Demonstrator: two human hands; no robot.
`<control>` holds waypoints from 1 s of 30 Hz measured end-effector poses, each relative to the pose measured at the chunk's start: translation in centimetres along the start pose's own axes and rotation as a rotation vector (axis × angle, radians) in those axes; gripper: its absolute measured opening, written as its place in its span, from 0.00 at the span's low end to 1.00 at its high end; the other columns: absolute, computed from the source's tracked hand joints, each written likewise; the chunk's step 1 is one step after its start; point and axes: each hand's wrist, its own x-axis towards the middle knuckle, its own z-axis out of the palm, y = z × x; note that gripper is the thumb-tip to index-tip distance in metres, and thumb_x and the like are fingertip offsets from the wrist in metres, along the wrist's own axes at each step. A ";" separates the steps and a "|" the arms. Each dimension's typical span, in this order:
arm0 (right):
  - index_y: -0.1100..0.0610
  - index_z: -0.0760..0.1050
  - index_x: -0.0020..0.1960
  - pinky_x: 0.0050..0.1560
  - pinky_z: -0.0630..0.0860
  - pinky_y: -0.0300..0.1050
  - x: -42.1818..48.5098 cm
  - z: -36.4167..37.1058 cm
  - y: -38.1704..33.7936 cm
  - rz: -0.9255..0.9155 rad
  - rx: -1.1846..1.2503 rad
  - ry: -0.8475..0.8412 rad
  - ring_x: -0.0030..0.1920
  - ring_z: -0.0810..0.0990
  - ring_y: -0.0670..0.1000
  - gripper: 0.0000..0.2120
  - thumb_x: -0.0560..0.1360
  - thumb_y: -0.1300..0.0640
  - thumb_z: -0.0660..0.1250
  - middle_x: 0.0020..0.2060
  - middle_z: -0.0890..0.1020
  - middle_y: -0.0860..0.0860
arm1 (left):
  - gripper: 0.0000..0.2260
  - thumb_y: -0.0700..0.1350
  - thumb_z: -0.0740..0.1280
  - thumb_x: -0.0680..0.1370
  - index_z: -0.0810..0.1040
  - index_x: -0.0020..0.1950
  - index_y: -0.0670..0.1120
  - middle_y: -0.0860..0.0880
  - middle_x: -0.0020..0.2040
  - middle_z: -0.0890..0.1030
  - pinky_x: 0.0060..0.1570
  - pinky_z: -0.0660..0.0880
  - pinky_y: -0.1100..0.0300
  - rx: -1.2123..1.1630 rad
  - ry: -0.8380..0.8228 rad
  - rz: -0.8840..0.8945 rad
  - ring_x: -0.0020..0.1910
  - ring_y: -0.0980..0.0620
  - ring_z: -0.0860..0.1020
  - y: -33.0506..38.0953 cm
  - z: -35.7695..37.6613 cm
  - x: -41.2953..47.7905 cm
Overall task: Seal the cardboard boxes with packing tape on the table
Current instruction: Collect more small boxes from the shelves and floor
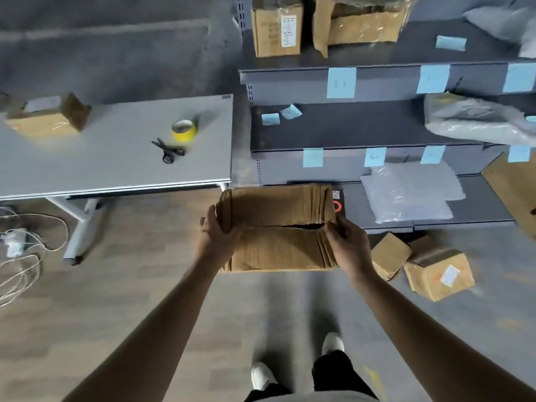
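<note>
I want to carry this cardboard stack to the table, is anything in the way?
Nothing visible does. The left hand and right hand hold the cardboard stack just off the corner of the table; scissors and tape roll lie farther in.

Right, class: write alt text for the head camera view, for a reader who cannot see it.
A person's left hand and right hand grip the ends of a stack of flattened cardboard boxes before grey shelving. On a grey table to the left lie a yellow tape roll, black scissors and a cardboard box.
</note>
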 end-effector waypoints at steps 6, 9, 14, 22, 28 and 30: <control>0.56 0.78 0.55 0.49 0.79 0.53 2.6 7.0 -4.5 -0.003 0.103 -0.115 0.49 0.82 0.52 0.10 0.80 0.50 0.65 0.47 0.84 0.50 | 0.31 0.54 0.73 0.69 0.69 0.69 0.46 0.45 0.57 0.77 0.48 0.71 0.57 -0.085 0.106 -0.078 0.56 0.44 0.76 -2.9 -5.8 4.2; 0.57 0.78 0.55 0.48 0.78 0.51 4.9 10.7 -6.6 -0.001 0.130 -0.126 0.48 0.82 0.51 0.12 0.79 0.49 0.66 0.47 0.83 0.50 | 0.31 0.55 0.73 0.68 0.69 0.68 0.46 0.49 0.53 0.77 0.43 0.69 0.60 -0.117 0.162 -0.093 0.52 0.48 0.77 -3.6 -8.0 7.1; 0.56 0.78 0.53 0.46 0.74 0.44 9.9 16.5 -10.5 -0.029 0.160 -0.103 0.43 0.80 0.45 0.08 0.78 0.52 0.68 0.44 0.83 0.47 | 0.24 0.44 0.74 0.74 0.67 0.65 0.46 0.55 0.45 0.75 0.30 0.67 0.73 -0.170 0.224 -0.116 0.43 0.54 0.75 -4.6 -11.0 14.2; 0.55 0.78 0.58 0.48 0.80 0.41 19.2 23.2 -17.1 -0.037 0.282 -0.162 0.49 0.83 0.45 0.12 0.80 0.48 0.66 0.48 0.84 0.46 | 0.28 0.47 0.74 0.74 0.67 0.69 0.46 0.50 0.56 0.75 0.52 0.77 0.51 -0.168 0.283 -0.091 0.51 0.48 0.76 -3.1 -15.3 25.9; 0.55 0.79 0.57 0.53 0.79 0.46 24.2 27.8 -21.2 -0.084 0.329 -0.206 0.51 0.82 0.48 0.11 0.80 0.51 0.65 0.47 0.84 0.47 | 0.26 0.48 0.74 0.74 0.69 0.69 0.47 0.51 0.56 0.77 0.43 0.74 0.58 -0.178 0.329 -0.055 0.50 0.50 0.77 -2.6 -18.5 32.8; 0.55 0.79 0.58 0.54 0.79 0.45 25.5 29.5 -22.5 -0.091 0.345 -0.219 0.52 0.83 0.49 0.10 0.81 0.51 0.65 0.49 0.84 0.48 | 0.26 0.49 0.74 0.74 0.69 0.69 0.49 0.51 0.56 0.78 0.41 0.75 0.59 -0.208 0.336 -0.057 0.51 0.50 0.78 -2.6 -19.9 35.0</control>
